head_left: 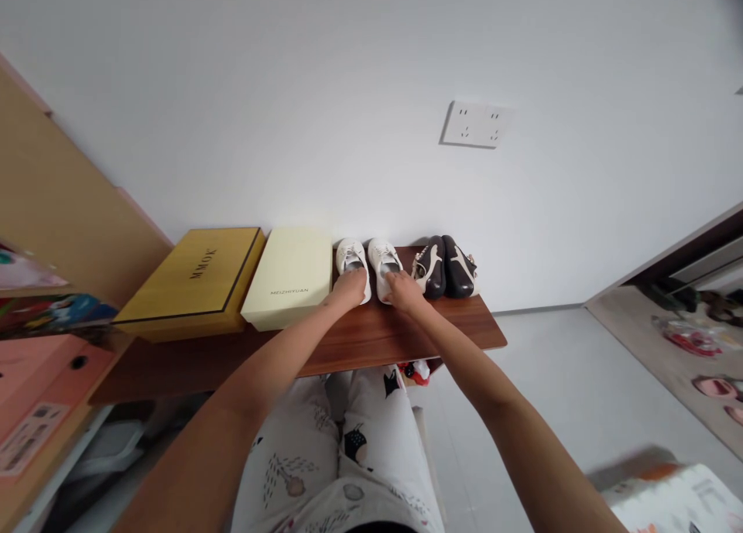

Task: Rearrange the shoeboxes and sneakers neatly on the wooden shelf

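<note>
Two white shoes [383,253] stand side by side on a reddish-brown wooden shelf [383,332], toes toward the wall. My left hand [350,287] is closed on the heel opening of the left white shoe [350,248]. With its fingers at the opening of the other white shoe, my right hand [405,289] grips that one. Just right of it sits a pair of dark brown shoes [460,274] with cream trim. Left of the white shoes lies a pale cream shoebox [293,266], and beyond it a yellow shoebox [197,274].
Behind the shelf rises a white wall [348,92] with a socket plate [473,124]. A pink box [46,394] is on shelving at the left. Pink shoes [717,386] lie at the far right. A white patterned object [685,502] is at lower right.
</note>
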A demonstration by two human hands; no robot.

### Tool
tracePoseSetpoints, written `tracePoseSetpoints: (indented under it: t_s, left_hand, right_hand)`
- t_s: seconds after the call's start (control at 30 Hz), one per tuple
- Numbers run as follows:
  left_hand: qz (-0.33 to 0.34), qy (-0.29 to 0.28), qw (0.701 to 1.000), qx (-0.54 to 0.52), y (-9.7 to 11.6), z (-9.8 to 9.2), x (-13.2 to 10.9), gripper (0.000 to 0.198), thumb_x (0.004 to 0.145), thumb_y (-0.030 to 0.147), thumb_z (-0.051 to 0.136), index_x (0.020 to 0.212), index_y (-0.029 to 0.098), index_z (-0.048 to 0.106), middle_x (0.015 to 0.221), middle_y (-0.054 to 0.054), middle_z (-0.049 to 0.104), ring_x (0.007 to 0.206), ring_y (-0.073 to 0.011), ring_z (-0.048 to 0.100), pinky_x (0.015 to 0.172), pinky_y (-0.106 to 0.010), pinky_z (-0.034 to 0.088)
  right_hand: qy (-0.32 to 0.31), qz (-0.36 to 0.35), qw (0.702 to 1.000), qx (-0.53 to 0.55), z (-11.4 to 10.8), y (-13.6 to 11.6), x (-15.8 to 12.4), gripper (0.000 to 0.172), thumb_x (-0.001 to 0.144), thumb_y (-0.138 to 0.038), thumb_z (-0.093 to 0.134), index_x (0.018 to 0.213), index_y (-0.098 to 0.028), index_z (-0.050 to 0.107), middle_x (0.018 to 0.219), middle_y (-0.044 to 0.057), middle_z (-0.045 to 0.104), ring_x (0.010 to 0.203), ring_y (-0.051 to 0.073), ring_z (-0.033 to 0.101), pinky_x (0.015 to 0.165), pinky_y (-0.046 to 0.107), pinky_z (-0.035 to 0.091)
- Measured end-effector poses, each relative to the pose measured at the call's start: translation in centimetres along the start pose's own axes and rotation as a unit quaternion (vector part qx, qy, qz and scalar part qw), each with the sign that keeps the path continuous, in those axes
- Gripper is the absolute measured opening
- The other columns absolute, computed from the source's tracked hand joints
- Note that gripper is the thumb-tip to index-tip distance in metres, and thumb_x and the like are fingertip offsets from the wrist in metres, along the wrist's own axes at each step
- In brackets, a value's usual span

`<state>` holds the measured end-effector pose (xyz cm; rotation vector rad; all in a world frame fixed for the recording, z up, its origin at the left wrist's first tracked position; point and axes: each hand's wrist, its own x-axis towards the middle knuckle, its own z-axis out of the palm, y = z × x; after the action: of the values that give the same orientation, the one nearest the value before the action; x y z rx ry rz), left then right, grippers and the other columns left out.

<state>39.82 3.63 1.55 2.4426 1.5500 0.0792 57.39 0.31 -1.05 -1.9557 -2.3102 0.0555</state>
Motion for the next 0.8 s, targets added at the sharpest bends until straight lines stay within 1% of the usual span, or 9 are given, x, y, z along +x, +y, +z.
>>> tracePoseSetpoints:
  t_s: [0.2, 0.3, 0.43, 0.5, 0.57, 0.63, 0.67, 0.73, 0.8]
  left_hand:
    - [-0.01, -0.001, 0.999, -0.042, -0.8, 0.3, 0.2, 0.043, 0.072, 0.007, 0.079, 0.109, 0.017, 0.06, 0.122, -0.02, 0.069, 0.128, -0.0369, 0.061, 0.109, -0.042, 0.045]
    - [-0.01, -0.003, 0.999, -0.05, -1.1, 0.7, 0.1, 0.041, 0.072, 0.007, 0.078, 0.108, 0.018, 0.06, 0.122, -0.02, 0.068, 0.128, -0.0374, 0.061, 0.11, -0.043, 0.044]
    - [-0.014, -0.003, 1.0, -0.008, -1.1, 1.5, -0.3, 0.042, 0.076, 0.008, 0.074, 0.115, 0.015, 0.059, 0.127, -0.023, 0.065, 0.13, -0.0385, 0.059, 0.111, -0.044, 0.043]
    - [-0.019, 0.029, 0.999, 0.014, -0.8, 1.9, -0.5, 0.049, 0.079, 0.013, 0.075, 0.125, 0.012, 0.057, 0.132, -0.025, 0.061, 0.132, -0.0389, 0.056, 0.113, -0.045, 0.041]
    - [-0.002, 0.083, 0.997, 0.004, -0.1, 2.3, -0.7, 0.06, 0.083, 0.019, 0.074, 0.138, 0.012, 0.05, 0.139, -0.025, 0.056, 0.137, -0.0382, 0.051, 0.116, -0.046, 0.037]
    - [0.044, 0.124, 0.99, -0.042, 1.1, 2.6, -0.9, 0.068, 0.087, 0.023, 0.071, 0.148, 0.013, 0.041, 0.146, -0.023, 0.052, 0.143, -0.0356, 0.046, 0.12, -0.046, 0.034]
    - [0.07, 0.132, 0.986, -0.073, 2.0, 2.9, -0.9, 0.069, 0.09, 0.024, 0.068, 0.151, 0.015, 0.038, 0.149, -0.022, 0.05, 0.145, -0.0338, 0.044, 0.121, -0.045, 0.033]
    - [0.119, 0.118, 0.976, -0.136, 4.1, 3.7, -0.7, 0.069, 0.093, 0.024, 0.064, 0.155, 0.017, 0.035, 0.152, -0.019, 0.049, 0.147, -0.0305, 0.043, 0.122, -0.044, 0.033]
    - [0.155, 0.089, 0.965, -0.195, 6.5, 4.9, -0.1, 0.071, 0.093, 0.025, 0.063, 0.157, 0.018, 0.033, 0.155, -0.019, 0.048, 0.148, -0.0287, 0.042, 0.123, -0.043, 0.032]
  right_hand:
    - [-0.012, 0.006, 1.0, 0.011, 0.3, -0.9, 0.0, 0.033, 0.087, -0.023, 0.076, 0.115, -0.018, 0.062, 0.116, 0.015, 0.073, 0.116, 0.03, 0.062, 0.096, 0.034, 0.045]
    - [-0.011, 0.003, 1.0, 0.01, 0.8, -1.2, 0.2, 0.032, 0.087, -0.022, 0.075, 0.116, -0.017, 0.062, 0.117, 0.016, 0.073, 0.117, 0.03, 0.061, 0.098, 0.035, 0.045]
    - [0.01, -0.004, 0.999, 0.033, 1.6, -1.0, 0.1, 0.035, 0.087, -0.021, 0.074, 0.119, -0.015, 0.061, 0.122, 0.017, 0.069, 0.118, 0.031, 0.06, 0.102, 0.037, 0.045]
    - [0.046, -0.02, 0.996, 0.075, 1.9, -0.3, -0.5, 0.038, 0.089, -0.024, 0.073, 0.124, -0.015, 0.06, 0.129, 0.017, 0.065, 0.12, 0.03, 0.059, 0.104, 0.037, 0.044]
    - [0.104, -0.033, 0.985, 0.13, 2.1, 1.3, -1.7, 0.039, 0.093, -0.029, 0.068, 0.128, -0.015, 0.058, 0.135, 0.018, 0.061, 0.125, 0.029, 0.056, 0.108, 0.039, 0.043]
    - [0.175, -0.01, 0.969, 0.173, 2.2, 3.8, -3.3, 0.037, 0.097, -0.032, 0.061, 0.131, -0.016, 0.057, 0.138, 0.018, 0.059, 0.13, 0.03, 0.053, 0.112, 0.042, 0.041]
    - [0.211, 0.023, 0.96, 0.183, 2.3, 5.4, -4.2, 0.038, 0.098, -0.032, 0.058, 0.132, -0.016, 0.056, 0.138, 0.019, 0.059, 0.131, 0.03, 0.051, 0.113, 0.045, 0.04]
    - [0.27, 0.122, 0.938, 0.182, 2.2, 9.2, -5.7, 0.043, 0.098, -0.033, 0.055, 0.137, -0.015, 0.053, 0.139, 0.021, 0.058, 0.133, 0.033, 0.05, 0.113, 0.05, 0.039]
    - [0.288, 0.235, 0.914, 0.163, 2.1, 13.3, -6.9, 0.055, 0.095, -0.038, 0.058, 0.142, -0.011, 0.049, 0.139, 0.025, 0.057, 0.133, 0.037, 0.05, 0.111, 0.054, 0.039]
